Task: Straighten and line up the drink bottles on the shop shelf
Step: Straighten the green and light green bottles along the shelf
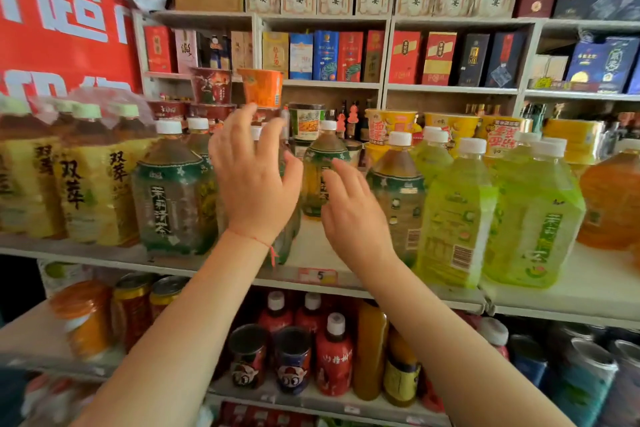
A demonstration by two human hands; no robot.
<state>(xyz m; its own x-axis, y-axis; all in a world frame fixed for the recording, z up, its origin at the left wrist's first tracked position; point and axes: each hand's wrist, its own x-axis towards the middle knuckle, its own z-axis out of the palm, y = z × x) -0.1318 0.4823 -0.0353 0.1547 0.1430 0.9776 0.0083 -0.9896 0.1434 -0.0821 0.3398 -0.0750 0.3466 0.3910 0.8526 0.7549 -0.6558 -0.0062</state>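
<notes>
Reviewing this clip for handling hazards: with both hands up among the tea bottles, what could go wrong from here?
The left hand reaches between tightly packed bottles; it could knock the dark-labelled tea bottle beside it. The right hand, open in the gap, might topple the set-back bottle. The bright green bottle stands near the shelf edge and could fall.

Both bare forearms are reaching up from the bottom of the frame toward its centre, converging as they go. The left hand point(254, 177) is sitting just left of centre, back facing the camera, fingers point(239, 125) spreading wide and pointing up, thumb angling out to the right. A thin red thread point(252, 240) is circling its wrist. The right hand point(353, 215) is hovering just beside it, slightly lower and right of centre, fingers loosely open and tilting up-left. Neither hand is visibly gripping anything, and the two are not touching.
</notes>
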